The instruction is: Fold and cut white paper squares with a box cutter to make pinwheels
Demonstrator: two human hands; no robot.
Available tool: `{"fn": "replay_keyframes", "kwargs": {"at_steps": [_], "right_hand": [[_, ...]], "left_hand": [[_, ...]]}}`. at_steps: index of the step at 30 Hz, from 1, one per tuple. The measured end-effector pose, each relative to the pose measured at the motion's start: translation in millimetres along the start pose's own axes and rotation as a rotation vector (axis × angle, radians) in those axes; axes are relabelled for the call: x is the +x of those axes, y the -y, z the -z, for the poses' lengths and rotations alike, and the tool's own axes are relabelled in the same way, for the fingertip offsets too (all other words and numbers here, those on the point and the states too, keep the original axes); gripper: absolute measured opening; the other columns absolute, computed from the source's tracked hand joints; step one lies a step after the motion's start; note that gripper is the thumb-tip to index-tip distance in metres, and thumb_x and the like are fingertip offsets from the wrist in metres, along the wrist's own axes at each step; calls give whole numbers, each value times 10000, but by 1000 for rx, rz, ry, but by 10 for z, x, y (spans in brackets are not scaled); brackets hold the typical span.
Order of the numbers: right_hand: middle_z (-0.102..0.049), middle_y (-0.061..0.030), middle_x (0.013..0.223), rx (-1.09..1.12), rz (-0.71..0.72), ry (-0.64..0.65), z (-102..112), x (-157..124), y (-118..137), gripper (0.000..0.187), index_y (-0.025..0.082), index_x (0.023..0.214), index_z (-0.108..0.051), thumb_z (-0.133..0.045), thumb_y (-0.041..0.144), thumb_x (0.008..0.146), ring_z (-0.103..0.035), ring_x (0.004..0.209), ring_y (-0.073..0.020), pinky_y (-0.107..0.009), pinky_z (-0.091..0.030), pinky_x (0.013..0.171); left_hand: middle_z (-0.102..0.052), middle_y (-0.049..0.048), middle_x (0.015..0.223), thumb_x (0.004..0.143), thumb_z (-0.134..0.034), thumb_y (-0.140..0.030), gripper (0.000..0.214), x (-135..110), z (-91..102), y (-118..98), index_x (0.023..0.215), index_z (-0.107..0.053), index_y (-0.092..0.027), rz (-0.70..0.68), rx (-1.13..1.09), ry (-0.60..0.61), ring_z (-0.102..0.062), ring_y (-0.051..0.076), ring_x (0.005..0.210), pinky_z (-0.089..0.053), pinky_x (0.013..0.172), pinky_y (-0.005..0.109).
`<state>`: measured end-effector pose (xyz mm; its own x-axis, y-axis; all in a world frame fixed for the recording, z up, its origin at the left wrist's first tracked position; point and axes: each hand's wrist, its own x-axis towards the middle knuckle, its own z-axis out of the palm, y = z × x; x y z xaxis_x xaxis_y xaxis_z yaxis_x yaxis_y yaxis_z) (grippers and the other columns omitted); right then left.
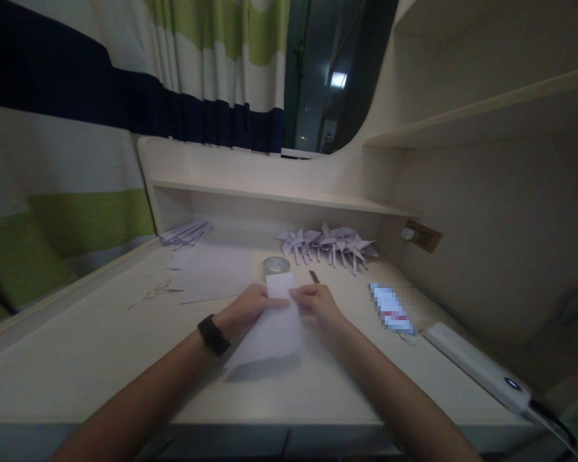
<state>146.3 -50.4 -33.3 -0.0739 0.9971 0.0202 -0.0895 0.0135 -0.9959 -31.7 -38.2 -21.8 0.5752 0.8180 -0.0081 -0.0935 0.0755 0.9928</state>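
Head view, and here's the tape roll (276, 269) on the desk (125, 359), our landmark, with the action right in front of it! A white sheet of paper (277, 340) is up in both hands, on the near side of the roll, its narrow upper end reaching the roll's front edge in this view and its wider part spreading down toward the viewer. The left hand (249, 309), dark watch (214, 334) at the wrist, grips the paper's left side, thumb laid across the top. The right hand (316, 300) pinches the right edge between thumb and fingers, just in front of the roll and to its right. Whether the paper is folded, I can't tell.

Left of the roll lie flat white sheets (216, 269), pale-handled scissors (161, 289) farther out, and a bundle of paper strips (187, 232) behind them. Right of it, close by, a dark, thin tool (314, 276) points up past the right hand. Behind and right of the roll, a cluster of paper pinwheels (337, 244)! Well right of it, a lit phone (388, 308), its screen pixelated, and nearer the viewer a long white device (476, 366).
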Motion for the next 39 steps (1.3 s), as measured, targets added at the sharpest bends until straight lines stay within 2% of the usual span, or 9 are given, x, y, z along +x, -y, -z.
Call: {"fn": "replay_keyframes", "kwargs": {"at_steps": [1, 5, 7, 18, 24, 29, 34, 39], "right_hand": [[-649, -35, 589, 3, 3, -11, 0, 4, -19, 385, 111, 652, -685, -798, 458, 531, -568, 496, -116, -239, -444, 504], [-664, -51, 611, 12, -37, -13, 6, 6, -51, 338, 108, 642, -696, -813, 392, 500, -582, 513, -134, -262, -449, 521], [-658, -43, 594, 30, -64, -3, -1, 4, -50, 315, 114, 627, -686, -811, 374, 499, -575, 498, -130, -256, -438, 509], [-649, -26, 570, 80, -45, -152, -78, -16, -82, 217, 120, 692, -694, -722, 290, 561, -553, 474, -116, -226, -398, 477], [-661, -41, 590, 128, -18, -43, -73, -17, -69, 179, 112, 668, -707, -715, 245, 548, -579, 508, -136, -245, -436, 509], [-657, -47, 565, 76, -50, 60, -91, -25, -63, 180, 101, 631, -713, -726, 265, 557, -568, 471, -135, -253, -439, 497], [-626, -30, 514, 70, -95, 39, -76, -3, -143, 151, 104, 616, -699, -727, 236, 547, -533, 434, -116, -236, -395, 460], [-597, -23, 484, 66, -105, 81, -73, -12, -207, 143, 104, 562, -663, -716, 236, 554, -498, 421, -112, -242, -367, 449]], "left_hand": [[-689, 114, 758, 666, -757, -336, 316, 2, -6, 0, 825, -702, -68, -3, 28, -8, -589, 143, 572, -418, 528, 239], [-672, 97, 731, 668, -744, -379, 342, 18, -13, -32, 815, -699, -74, -44, 102, -211, -593, 154, 597, -415, 517, 239], [-663, 84, 712, 656, -749, -368, 334, 17, -18, -50, 815, -695, -78, -65, 103, -257, -591, 157, 596, -422, 517, 246], [-588, 27, 591, 632, -750, -340, 268, -18, -46, -79, 678, -666, -90, -11, 148, -205, -517, 112, 507, -356, 461, 215], [-641, 58, 666, 651, -725, -370, 281, -7, -22, -88, 744, -703, -106, -20, 160, -209, -537, 133, 560, -339, 483, 221], [-670, 72, 669, 645, -729, -362, 266, 71, 2, 1, 722, -730, -108, -111, 196, -211, -547, 151, 579, -367, 541, 247], [-652, 63, 608, 596, -749, -323, 236, 124, 22, 25, 650, -712, -97, -122, 167, -350, -523, 143, 529, -355, 509, 247], [-605, 43, 537, 578, -743, -317, 235, 173, 151, 3, 608, -682, -92, -114, 109, -462, -495, 129, 477, -337, 473, 244]]}}
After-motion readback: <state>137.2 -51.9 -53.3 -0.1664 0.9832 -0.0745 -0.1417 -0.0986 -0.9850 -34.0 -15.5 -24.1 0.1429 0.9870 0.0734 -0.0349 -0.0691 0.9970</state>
